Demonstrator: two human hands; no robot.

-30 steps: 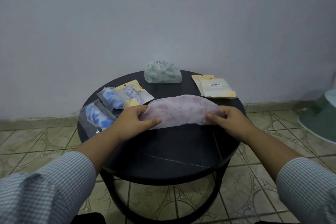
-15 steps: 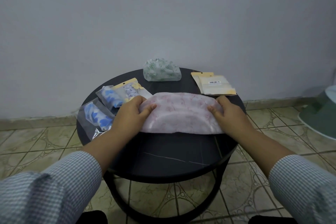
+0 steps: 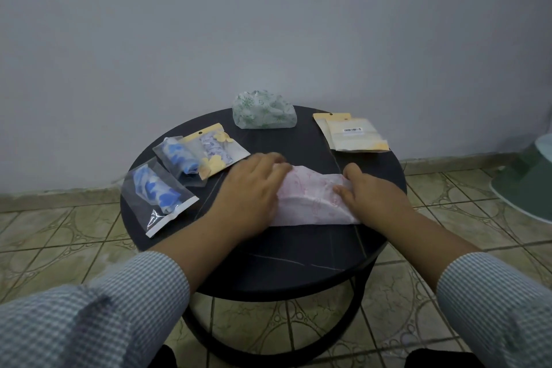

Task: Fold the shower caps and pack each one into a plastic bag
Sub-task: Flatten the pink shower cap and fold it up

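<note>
— Where was the cap when you looked?

— I saw the pink shower cap (image 3: 310, 203) lying folded on the round dark worktop (image 3: 298, 263), near its middle, between my two hands. My left hand (image 3: 254, 188) lay flat over its left end, fingers straight and a little blurred, pressing it down. My right hand (image 3: 373, 191) rested on the right end, with the thumb over the fabric and the edge of the cap lifted against the fingers; I took that grip for a pinch.

— And the rest?

— Two clear bags with blue caps (image 3: 161, 194) sat to the left, one nearer the edge, the other partly under a yellow-topped bag (image 3: 215, 149) holding a pale printed cap. A green-patterned cap (image 3: 264, 112), bunched up, stood at the far rim. Flat yellow-edged bags (image 3: 351, 133) lay stacked at the far right, one showing a barcode label. My checked sleeves (image 3: 89, 317) filled the bottom corners.
</note>
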